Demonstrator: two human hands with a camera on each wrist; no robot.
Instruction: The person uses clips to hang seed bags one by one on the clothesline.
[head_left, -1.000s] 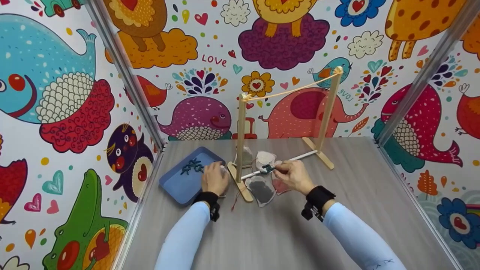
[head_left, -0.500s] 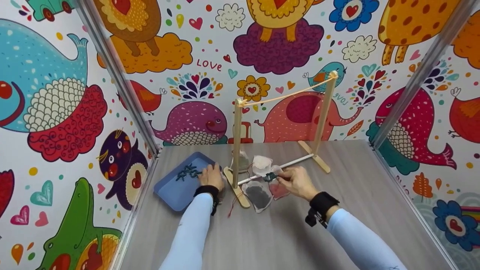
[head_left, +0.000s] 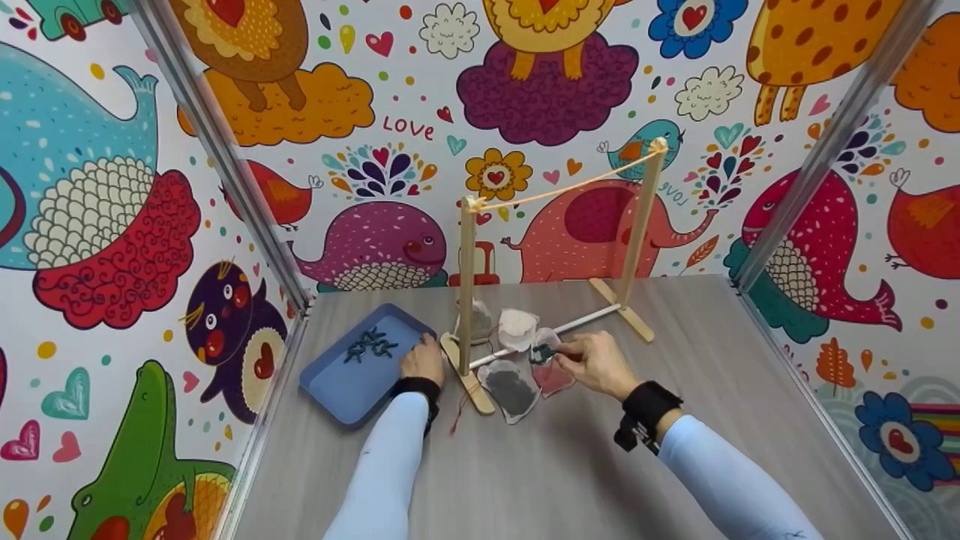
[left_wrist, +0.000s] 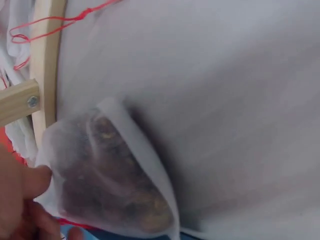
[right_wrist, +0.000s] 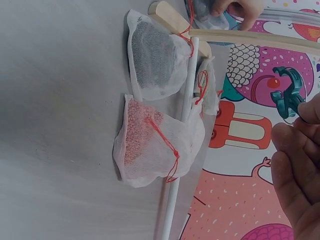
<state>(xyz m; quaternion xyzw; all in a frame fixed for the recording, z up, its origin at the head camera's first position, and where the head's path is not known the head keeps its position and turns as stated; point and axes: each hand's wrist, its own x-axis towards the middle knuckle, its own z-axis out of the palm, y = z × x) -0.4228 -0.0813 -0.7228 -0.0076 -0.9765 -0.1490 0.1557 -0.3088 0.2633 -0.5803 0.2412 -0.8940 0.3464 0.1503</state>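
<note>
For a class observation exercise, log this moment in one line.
right fingers: pinch green clip | left fingers: hold mesh bag | tray: more clips

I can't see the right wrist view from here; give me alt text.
A person's right hand pinches a dark teal-green plastic clip at the right edge. A white mesh bag with pink contents lies across a slim white rod, beside a similar grey-filled bag; at the top, the left hand touches another translucent mesh bag.

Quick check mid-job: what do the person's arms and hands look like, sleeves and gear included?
Both the left hand and right hand are bare, ungloved. Light-blue left sleeve and right sleeve bear small dark marks. Each wrist wears a wide black band.
</note>
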